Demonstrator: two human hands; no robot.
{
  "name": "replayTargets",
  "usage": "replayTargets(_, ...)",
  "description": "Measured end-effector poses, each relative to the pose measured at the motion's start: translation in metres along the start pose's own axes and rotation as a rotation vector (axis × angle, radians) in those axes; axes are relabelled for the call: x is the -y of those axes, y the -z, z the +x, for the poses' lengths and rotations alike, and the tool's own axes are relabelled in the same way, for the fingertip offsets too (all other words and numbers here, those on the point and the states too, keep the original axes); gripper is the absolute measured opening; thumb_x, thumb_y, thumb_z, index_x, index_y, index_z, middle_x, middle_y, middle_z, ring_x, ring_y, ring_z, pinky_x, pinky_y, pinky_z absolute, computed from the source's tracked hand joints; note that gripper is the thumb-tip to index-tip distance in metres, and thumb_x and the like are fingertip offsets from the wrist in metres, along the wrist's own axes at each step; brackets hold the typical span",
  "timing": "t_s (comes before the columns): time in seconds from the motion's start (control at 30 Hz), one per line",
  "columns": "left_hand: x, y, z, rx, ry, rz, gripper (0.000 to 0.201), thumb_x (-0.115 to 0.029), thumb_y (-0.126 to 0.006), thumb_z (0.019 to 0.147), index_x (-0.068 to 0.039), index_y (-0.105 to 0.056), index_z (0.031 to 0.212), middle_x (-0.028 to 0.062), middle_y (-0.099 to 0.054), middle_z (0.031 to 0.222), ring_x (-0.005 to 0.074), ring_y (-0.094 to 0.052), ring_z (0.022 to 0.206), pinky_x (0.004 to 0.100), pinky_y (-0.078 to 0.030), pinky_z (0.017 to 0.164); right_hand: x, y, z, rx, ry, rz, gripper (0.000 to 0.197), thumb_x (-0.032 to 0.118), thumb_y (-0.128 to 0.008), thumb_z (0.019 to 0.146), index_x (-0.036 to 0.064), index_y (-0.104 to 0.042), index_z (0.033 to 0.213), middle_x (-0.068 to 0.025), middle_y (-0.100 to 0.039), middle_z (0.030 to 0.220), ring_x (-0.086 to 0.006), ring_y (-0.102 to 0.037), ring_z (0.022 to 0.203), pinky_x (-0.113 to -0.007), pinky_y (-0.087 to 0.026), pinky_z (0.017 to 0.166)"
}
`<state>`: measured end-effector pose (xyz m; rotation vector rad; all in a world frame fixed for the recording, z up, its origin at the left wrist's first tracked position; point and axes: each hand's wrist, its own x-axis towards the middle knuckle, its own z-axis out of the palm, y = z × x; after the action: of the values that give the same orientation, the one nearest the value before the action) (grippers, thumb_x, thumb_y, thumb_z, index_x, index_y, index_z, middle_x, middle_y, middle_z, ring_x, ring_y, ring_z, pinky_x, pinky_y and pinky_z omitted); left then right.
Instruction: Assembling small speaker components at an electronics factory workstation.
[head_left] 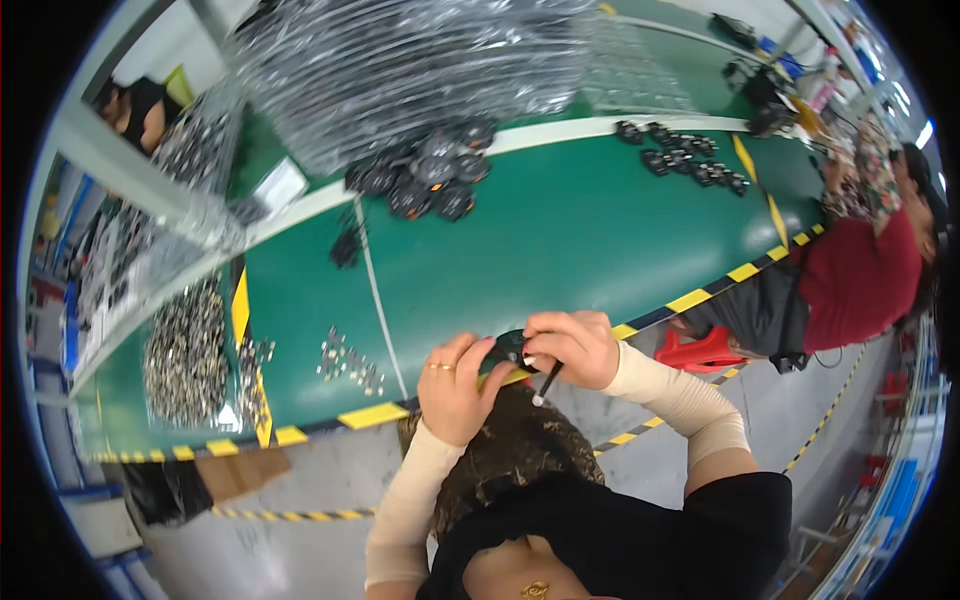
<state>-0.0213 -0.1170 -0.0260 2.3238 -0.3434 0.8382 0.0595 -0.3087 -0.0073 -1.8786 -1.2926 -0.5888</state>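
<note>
Over the table's front edge, my left hand (455,390) is closed on a round black part (506,348), gripping its left side between thumb and fingers. My right hand (577,348) meets it from the other side, fingers pinched at the part's right edge. A thin black stick-like tool with a pale end (548,384) sticks out below the right fingers, slanting down toward my lap. What the right fingertips touch on the part is too small to make out. Beige sleeves cover both forearms.
On the green table (480,250) lie a pile of round black parts (432,172), thin black pieces (346,245), small metal pieces (345,362) and a bag of similar pieces (187,355). Stacked clear trays (420,75) stand behind. More black assemblies (690,158) lie far right, near a seated co-worker (862,275).
</note>
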Motion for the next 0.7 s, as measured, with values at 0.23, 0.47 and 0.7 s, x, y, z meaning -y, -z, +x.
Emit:
replayTargets(0.23,0.005,-0.009,-0.006,0.133,-0.058,0.105,0.022,-0.013,-0.077,0.079,-0.007,-0.069,0.099,0.0048,-0.061,0.083,0.0229,-0.059,0.072,0.0358,-0.047,0.064,-0.049,0.051,0.005,-0.102,-0.251,-0.292,0.032,-0.003,-0.075,0.067,0.0103,-0.061,0.092,-0.0067,-0.066,0.09,-0.024,-0.067,0.068,-0.033,-0.053,0.055)
replayTargets(0.47,0.01,-0.007,-0.005,0.122,-0.067,0.114,0.021,-0.012,-0.077,0.079,-0.008,-0.069,0.098,0.0049,-0.061,0.082,0.0232,-0.059,0.072,0.036,-0.047,0.064,-0.141,0.094,0.012,-0.123,-0.846,-0.322,0.019,0.01,-0.071,0.081,0.0082,-0.061,0.097,-0.0073,-0.069,0.083,-0.0239,-0.069,0.074,-0.035,-0.054,0.066)
replayTargets(0.7,0.009,-0.009,-0.001,0.125,-0.073,0.1,0.022,-0.012,-0.077,0.078,-0.008,-0.069,0.098,0.0049,-0.061,0.083,0.023,-0.059,0.072,0.0356,-0.047,0.064,-0.262,0.128,0.01,0.155,-0.86,-0.342,0.028,0.019,-0.076,0.077,0.0095,-0.067,0.101,-0.0132,-0.071,0.09,-0.0311,-0.069,0.086,-0.04,-0.054,0.077)
